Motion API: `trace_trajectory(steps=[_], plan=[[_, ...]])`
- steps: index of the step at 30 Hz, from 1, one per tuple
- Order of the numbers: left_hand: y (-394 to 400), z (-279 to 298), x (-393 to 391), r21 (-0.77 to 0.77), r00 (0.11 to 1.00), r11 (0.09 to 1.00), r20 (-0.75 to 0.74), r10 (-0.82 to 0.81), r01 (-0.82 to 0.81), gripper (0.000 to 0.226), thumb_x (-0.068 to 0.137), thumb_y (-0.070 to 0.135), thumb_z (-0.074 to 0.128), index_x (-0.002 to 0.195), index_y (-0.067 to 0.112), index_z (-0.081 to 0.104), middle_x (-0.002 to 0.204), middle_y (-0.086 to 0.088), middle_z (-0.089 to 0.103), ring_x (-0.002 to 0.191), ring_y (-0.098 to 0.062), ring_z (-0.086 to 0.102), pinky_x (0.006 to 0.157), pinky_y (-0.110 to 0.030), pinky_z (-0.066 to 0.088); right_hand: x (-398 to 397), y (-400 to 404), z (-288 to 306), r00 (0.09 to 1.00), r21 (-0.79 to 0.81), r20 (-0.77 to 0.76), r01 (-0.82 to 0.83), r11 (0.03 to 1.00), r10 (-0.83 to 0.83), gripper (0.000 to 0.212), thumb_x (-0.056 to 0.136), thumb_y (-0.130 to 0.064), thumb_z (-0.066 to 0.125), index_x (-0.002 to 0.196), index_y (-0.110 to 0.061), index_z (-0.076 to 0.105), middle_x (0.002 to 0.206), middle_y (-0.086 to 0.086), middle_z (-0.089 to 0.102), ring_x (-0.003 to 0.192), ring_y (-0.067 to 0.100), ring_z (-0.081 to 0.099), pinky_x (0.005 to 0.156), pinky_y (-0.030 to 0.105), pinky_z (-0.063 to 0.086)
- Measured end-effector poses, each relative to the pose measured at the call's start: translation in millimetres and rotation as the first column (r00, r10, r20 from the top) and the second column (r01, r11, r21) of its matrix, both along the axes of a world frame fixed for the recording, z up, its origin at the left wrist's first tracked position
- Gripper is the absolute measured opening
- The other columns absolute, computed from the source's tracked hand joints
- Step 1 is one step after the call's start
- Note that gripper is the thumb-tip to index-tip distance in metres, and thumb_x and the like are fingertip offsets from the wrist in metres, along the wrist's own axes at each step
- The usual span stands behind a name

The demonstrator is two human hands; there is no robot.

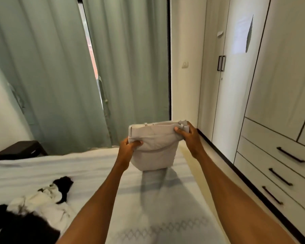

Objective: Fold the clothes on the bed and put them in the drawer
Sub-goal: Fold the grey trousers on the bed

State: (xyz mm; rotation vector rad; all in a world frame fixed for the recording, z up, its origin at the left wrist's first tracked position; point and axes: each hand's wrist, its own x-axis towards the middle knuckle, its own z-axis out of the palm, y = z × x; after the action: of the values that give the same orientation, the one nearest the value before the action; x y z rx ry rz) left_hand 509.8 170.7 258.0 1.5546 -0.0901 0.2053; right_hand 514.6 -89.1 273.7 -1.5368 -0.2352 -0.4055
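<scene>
I am holding the folded grey trousers [155,145] up in the air over the bed [99,166]. My left hand [128,145] pinches one top corner, and my right hand [186,132] pinches the other, fingers curled on the cloth. I think the folding is done for this one. Next I should turn to the drawers [280,164] on my right; they look closed, so one hand must let go and pull a handle. More clothes [33,208] wait on the bed
</scene>
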Motion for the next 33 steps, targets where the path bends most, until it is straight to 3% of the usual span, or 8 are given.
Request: trace_trajectory(steps=[8,12,17,19,22,26,29,33], plan=[[6.2,-219.6,-189.6,0.07,0.992,0.992,-0.081,-0.094,0.1,0.057,0.054,0.026,0.077,0.111,0.019,0.073,0.106,-0.006,0.075,0.1,-0.024,0.069,0.088,-0.04,0.055,-191.8,-1.7,-236.7,0.994,-0.085,-0.097,0.051,0.995,-0.059,0.03,0.09,-0.032,0.072,0.117,-0.024,0.064,0.113,-0.004,0.07,0.107,0.011,0.066,0.092,0.028,0.052],[17.6,-284.1,-265.0,0.288,0.996,0.954,-0.06,-0.067,0.082,0.037,0.079,0.016,0.078,0.111,0.031,0.069,0.105,0.01,0.072,0.097,0.0,0.065,0.082,-0.016,0.051,-273.7,5.8,-306.6,0.981,-0.206,-0.159,0.077,0.975,-0.111,0.03,0.09,-0.031,0.071,0.117,-0.023,0.061,0.113,-0.002,0.069,0.108,0.014,0.065,0.096,0.038,0.053],[49.4,-355.1,-339.2,0.599,0.987,0.796,0.053,-0.148,0.088,0.021,0.084,0.026,0.069,0.105,0.028,0.069,0.109,0.032,0.065,0.103,0.002,0.06,0.089,-0.016,0.045,-385.3,5.4,-369.9,0.965,-0.495,-0.185,0.069,0.866,-0.183,0.016,0.088,-0.043,0.064,0.103,-0.039,0.059,0.096,-0.016,0.068,0.087,0.007,0.065,0.076,0.035,0.052],[64.4,-390.6,-356.6,0.75,0.971,0.66,0.116,-0.208,0.052,0.035,0.082,0.025,0.063,0.116,0.016,0.069,0.123,0.023,0.06,0.115,-0.008,0.055,0.101,-0.023,0.04,-421.1,2.9,-392.6,0.976,-0.604,-0.118,0.078,0.793,-0.185,0.02,0.086,-0.033,0.066,0.101,-0.042,0.056,0.103,-0.022,0.062,0.089,-0.001,0.061,0.076,0.033,0.052],[73.2,-411.5,-397.1,0.853,0.948,0.521,0.179,-0.264,-0.017,0.041,0.071,0.008,0.068,0.112,0.013,0.07,0.116,0.0,0.064,0.111,-0.015,0.054,0.094,-0.019,0.041,-461.2,1.7,-428.6,0.978,-0.73,-0.116,0.035,0.683,-0.175,0.055,0.079,-0.004,0.059,0.107,-0.05,0.051,0.123,-0.033,0.043,0.104,0.005,0.058,0.082,0.031,0.051],[81.0,-432.5,-435.9,0.908,0.914,0.419,0.186,-0.359,-0.02,0.045,0.065,0.004,0.079,0.107,0.018,0.07,0.117,0.0,0.065,0.108,-0.02,0.059,0.091,-0.025,0.045,-498.8,13.9,-448.6,0.979,-0.753,-0.085,0.058,0.656,-0.184,0.044,0.073,-0.006,0.057,0.112,-0.024,0.064,0.133,-0.012,0.046,0.119,0.014,0.053,0.082,0.026,0.048],[88.4,-448.1,-443.7,0.873,0.926,0.487,0.167,-0.337,0.02,0.042,0.073,0.008,0.075,0.113,0.016,0.071,0.127,-0.003,0.061,0.116,-0.02,0.056,0.098,-0.026,0.045,-499.8,11.9,-451.7,0.984,-0.721,-0.097,0.034,0.692,-0.149,0.043,0.072,-0.01,0.054,0.11,-0.028,0.065,0.136,-0.001,0.05,0.127,0.017,0.051,0.092,0.028,0.047],[78.2,-426.6,-459.3,0.615,0.998,0.788,0.062,-0.033,-0.012,0.02,0.089,0.003,0.063,0.095,0.019,0.074,0.113,0.001,0.059,0.104,-0.014,0.061,0.089,-0.024,0.048,-502.6,16.3,-437.2,0.913,-0.377,-0.324,0.116,0.919,-0.248,0.033,0.082,-0.038,0.045,0.097,-0.036,0.074,0.126,-0.006,0.061,0.119,0.016,0.058,0.099,0.037,0.046]])
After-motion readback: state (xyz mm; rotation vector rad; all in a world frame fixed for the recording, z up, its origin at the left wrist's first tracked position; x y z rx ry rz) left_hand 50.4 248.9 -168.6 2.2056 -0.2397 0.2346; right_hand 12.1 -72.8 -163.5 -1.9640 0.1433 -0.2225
